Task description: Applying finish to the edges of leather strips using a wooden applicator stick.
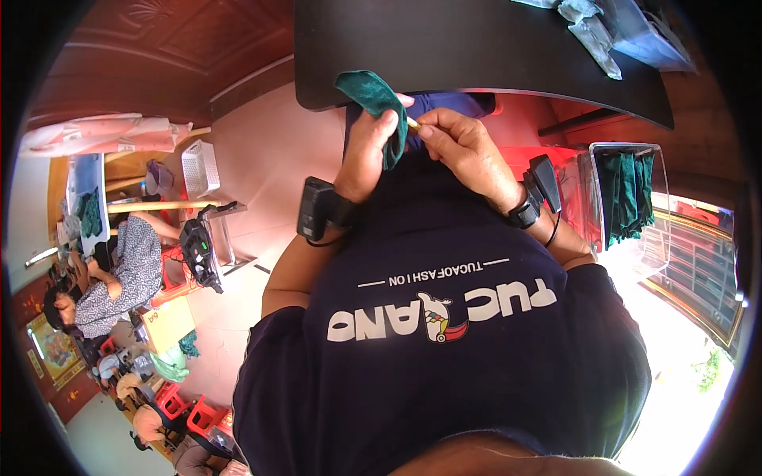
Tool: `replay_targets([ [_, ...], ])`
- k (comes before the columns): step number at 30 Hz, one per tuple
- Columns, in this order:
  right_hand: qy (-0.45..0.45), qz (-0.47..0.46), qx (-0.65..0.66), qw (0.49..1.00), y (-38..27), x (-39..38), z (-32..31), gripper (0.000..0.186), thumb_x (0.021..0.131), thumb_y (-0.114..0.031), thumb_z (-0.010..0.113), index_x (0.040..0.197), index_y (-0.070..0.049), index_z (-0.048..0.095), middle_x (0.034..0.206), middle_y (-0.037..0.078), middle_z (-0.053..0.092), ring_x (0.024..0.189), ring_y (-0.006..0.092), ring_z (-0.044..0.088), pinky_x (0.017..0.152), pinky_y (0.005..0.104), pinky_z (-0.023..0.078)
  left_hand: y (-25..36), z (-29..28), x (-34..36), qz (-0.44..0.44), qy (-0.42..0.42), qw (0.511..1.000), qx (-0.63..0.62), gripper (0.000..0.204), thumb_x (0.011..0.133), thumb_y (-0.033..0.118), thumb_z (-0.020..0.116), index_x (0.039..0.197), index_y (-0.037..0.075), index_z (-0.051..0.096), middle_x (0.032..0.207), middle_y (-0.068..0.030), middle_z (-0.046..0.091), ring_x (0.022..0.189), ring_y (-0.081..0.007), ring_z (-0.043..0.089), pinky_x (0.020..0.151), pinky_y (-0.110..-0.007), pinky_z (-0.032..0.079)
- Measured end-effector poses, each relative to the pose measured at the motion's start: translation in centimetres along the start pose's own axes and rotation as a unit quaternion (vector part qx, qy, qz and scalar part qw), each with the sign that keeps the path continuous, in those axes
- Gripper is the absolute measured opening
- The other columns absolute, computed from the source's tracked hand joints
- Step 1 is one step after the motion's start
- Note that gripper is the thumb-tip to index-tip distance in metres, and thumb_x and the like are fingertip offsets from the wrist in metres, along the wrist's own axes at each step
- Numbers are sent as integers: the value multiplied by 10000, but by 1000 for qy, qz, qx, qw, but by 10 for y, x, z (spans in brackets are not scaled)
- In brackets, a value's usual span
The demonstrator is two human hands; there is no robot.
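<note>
My left hand (367, 151) is closed round a dark green velvety cloth piece (373, 91), its thumb pressing on the fabric. The cloth's upper end curves out to the left above the hand and its lower end hangs below the thumb. Thumb and fingers of my right hand (470, 152) pinch a small yellowish, stick-like piece (413, 124), whose tip meets the cloth's right edge. Whether that tip goes into the cloth or only touches it, I cannot tell. Both hands are held over my lap, just in front of the dark table (444, 47).
Plastic bags (595, 44) lie on the table's far right. To my right stands a clear bin (665, 198) with several green cloth pieces (627, 194) over it. A white basket (200, 169), a seated person (131, 262) and red stools (205, 414) are on the left.
</note>
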State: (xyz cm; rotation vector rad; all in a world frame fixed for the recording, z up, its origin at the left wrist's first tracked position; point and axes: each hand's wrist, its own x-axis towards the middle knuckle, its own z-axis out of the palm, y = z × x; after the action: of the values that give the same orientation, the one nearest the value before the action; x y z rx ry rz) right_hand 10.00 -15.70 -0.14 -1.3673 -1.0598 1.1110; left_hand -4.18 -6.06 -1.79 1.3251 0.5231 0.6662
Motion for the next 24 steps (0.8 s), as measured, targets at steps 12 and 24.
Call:
replay_targets([
  [12,0,64,116,991,-7,-6,-3,149,936,-176,522,986,-49,585,665,-53,473,581,13,389,517,158,316,22,-8,6,18,56,978,-203,311,920,267,422,1072,16,522,960,-115,611,898,-188,583,791,-317,447],
  [24,12,31,115,993,-1,-3,-2,143,929,-181,538,992,-61,582,675,-54,503,560,4,418,479,154,321,10,-2,5,-83,-65,991,-84,289,861,165,448,1111,22,476,916,-84,583,694,-162,560,614,-276,452],
])
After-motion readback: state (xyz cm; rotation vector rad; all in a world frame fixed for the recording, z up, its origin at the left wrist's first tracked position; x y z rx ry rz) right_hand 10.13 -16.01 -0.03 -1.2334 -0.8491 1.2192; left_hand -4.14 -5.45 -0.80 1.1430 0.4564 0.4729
